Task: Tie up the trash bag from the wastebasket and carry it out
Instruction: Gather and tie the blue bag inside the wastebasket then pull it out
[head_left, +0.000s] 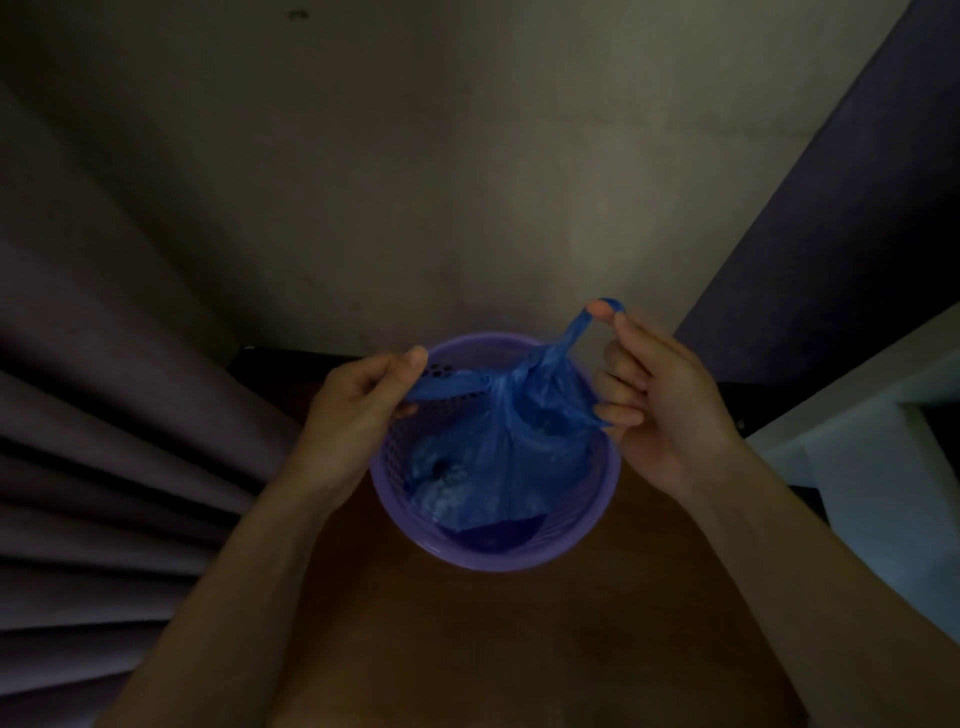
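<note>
A blue plastic trash bag (511, 452) sits inside a round purple mesh wastebasket (602, 499) on the floor in dim light. The bag's top is gathered into a twist near the basket's middle, with two ends drawn apart. My left hand (358, 415) pinches the left end between thumb and fingers, over the basket's left rim. My right hand (660, 400) holds the right end, which stretches up and loops over my fingertips above the far right rim. Pale trash shows through the bag's lower left.
A pleated purple curtain (119, 426) hangs at the left. A plain wall (467, 182) rises behind the basket. A dark panel (841, 218) and a pale ledge (857, 415) stand at the right. The floor (493, 639) below is brown.
</note>
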